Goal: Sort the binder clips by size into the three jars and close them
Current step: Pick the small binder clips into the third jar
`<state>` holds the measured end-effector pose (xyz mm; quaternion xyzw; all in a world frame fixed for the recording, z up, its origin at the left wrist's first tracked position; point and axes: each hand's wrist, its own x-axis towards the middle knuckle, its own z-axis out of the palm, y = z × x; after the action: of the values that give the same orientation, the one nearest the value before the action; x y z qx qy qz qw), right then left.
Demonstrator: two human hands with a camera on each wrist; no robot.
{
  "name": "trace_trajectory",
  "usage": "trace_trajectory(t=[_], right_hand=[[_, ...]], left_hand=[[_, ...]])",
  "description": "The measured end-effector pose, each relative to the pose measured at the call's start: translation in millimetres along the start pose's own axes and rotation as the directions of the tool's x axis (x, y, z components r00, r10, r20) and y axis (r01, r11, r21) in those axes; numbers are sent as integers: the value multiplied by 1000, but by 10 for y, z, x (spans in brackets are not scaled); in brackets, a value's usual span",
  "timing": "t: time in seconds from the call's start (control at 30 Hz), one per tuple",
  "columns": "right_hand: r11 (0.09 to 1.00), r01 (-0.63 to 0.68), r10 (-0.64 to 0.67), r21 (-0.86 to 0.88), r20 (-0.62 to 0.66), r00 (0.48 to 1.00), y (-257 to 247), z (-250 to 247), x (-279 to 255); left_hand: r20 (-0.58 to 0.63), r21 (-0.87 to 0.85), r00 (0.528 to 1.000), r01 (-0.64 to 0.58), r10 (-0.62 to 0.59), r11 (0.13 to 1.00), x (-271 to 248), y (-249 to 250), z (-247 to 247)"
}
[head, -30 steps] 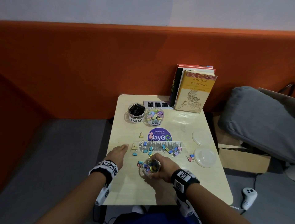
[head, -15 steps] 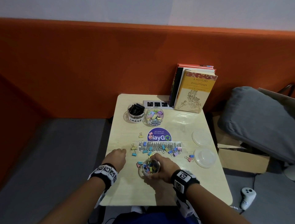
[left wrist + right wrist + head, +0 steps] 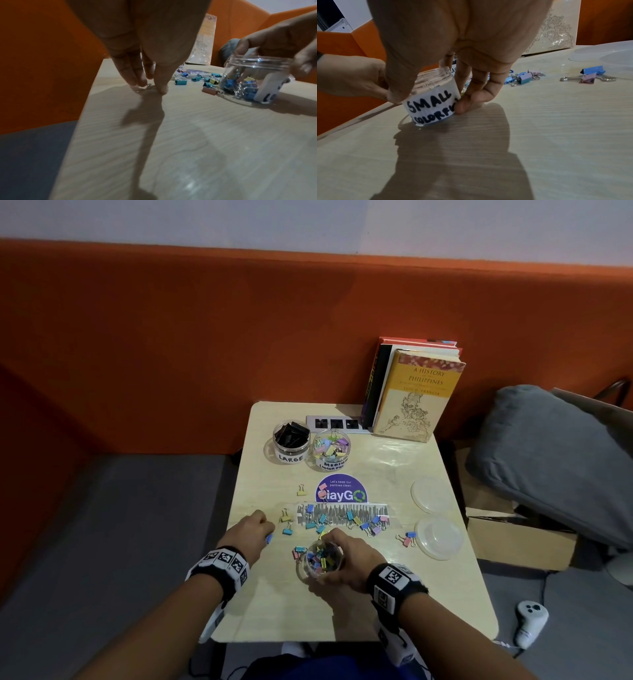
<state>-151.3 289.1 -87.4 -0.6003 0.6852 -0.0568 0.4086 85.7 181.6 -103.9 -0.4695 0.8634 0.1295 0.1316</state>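
Two hands at work — right hand (image 3: pixel 346 565) fingers grip the tilted "SMALL" jar (image 3: pixel 323 558) on the table (image 3: pixel 394 594), mouth angled toward scattered small binder clips (image 3: pixel 342 520); left hand (image 3: pixel 248 530) fingers pinch one, presumably for loading.

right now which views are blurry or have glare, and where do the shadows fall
Head view: sharp in the middle, wide-angle bend at the edges, glare on the table. Left wrist view: soft blur, left hand shadow running toward the camera. Right wrist view: jar label readable, right hand shadow toward the camera.
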Motion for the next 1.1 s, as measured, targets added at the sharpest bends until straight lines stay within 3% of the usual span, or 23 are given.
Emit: trace_trajectory(t=[0.27,0.37,0.5,0.67,0.77,0.93,1.1], right_hand=[[1000,16,-16,1,-7,1000,11,7,-11],[1000,18,-18,11,-14,1000,6,13,-13],[1000,26,-26,12,-24,999,-18,31,-15],[998,59,-59,20,-35,998,-32,34,-1],[995,95,-94,35,-31,995,-7,52,4],[985,152,-157,-78,-70,985,156,-18,-11],[970,124,-161,-207,-170,972,145,-214,75]], left_hand=[[-4,-135,999,43,-43,990,-100,95,-69],[-50,-228,994,-107,98,968,-96,272,-173],[-62,-218,963,-268,261,938,-112,627,-293],[32,-312,961,-251,274,916,-128,719,-171],[38,-285,962,-249,270,926,-166,729,-132],[49,-254,971,-214,233,943,-159,813,-151],[37,-249,982,-168,183,954,-170,885,-175]])
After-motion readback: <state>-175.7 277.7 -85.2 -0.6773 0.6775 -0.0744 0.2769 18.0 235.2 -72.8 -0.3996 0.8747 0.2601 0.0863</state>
